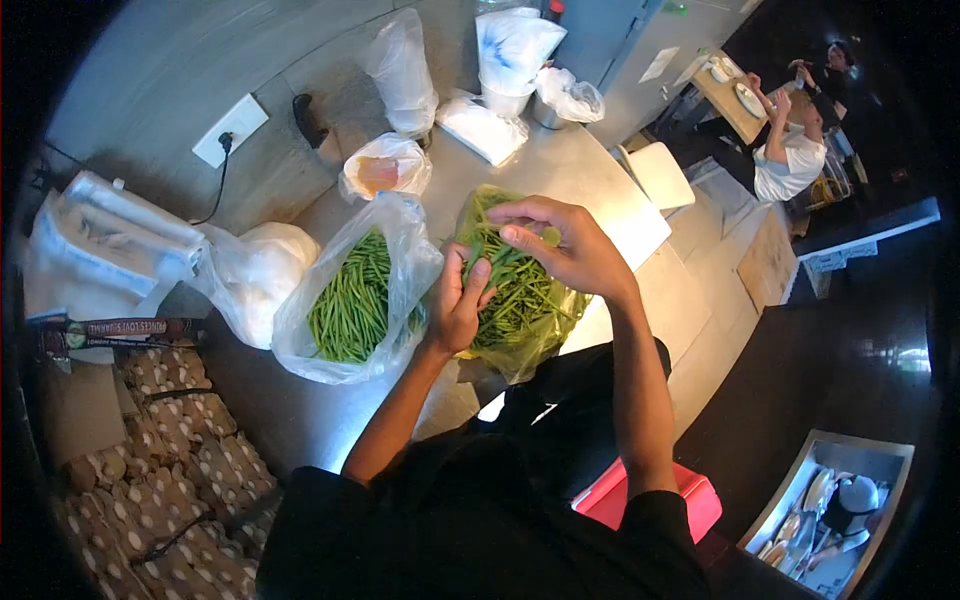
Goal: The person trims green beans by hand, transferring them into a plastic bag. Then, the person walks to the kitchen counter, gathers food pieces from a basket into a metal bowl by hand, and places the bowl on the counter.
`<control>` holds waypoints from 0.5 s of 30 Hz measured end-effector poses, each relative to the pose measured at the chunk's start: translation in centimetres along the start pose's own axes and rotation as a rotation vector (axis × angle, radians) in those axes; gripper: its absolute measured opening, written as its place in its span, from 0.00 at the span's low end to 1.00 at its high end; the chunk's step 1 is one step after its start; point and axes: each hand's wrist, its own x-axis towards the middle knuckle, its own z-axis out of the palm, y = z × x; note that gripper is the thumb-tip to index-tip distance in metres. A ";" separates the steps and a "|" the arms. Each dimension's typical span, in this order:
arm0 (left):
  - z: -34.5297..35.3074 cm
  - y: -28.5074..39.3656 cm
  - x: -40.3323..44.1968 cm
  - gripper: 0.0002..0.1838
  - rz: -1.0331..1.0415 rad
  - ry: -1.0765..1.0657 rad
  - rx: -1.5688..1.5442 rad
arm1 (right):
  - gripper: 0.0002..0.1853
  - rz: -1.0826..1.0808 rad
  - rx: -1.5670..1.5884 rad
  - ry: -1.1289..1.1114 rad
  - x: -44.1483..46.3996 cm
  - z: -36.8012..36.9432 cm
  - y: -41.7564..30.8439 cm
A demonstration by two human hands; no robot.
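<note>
Over a yellow-green plastic bag (540,335) full of green beans (505,315), both of my hands are close together. My left hand (462,300) is at the bag's left side, its thumb and fingers closed on green beans. My right hand (560,245) is just above and to the right, fingers curved over the beans and thumb toward the left hand; what lies between its fingers is too small to make out. To the left stands an open clear plastic bag (290,325) holding trimmed-looking green beans (352,305).
Behind are a lined container (385,175), a tall plastic bag (403,80), white packets (483,130) and a lined metal bowl (567,100). Egg trays (190,470) are stacked at lower left. A red container (690,495) sits below right. People sit at a table (735,100) farther off.
</note>
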 end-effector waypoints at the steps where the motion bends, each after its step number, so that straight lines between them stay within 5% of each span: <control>1: -0.1 0.1 0.0 0.10 -0.025 -0.039 0.029 | 0.15 -0.039 0.026 0.038 0.1 0.3 0.2; 15: -1.9 -0.9 -0.7 0.31 -0.269 0.053 0.259 | 0.11 -0.134 -0.103 0.001 -1.0 0.0 1.9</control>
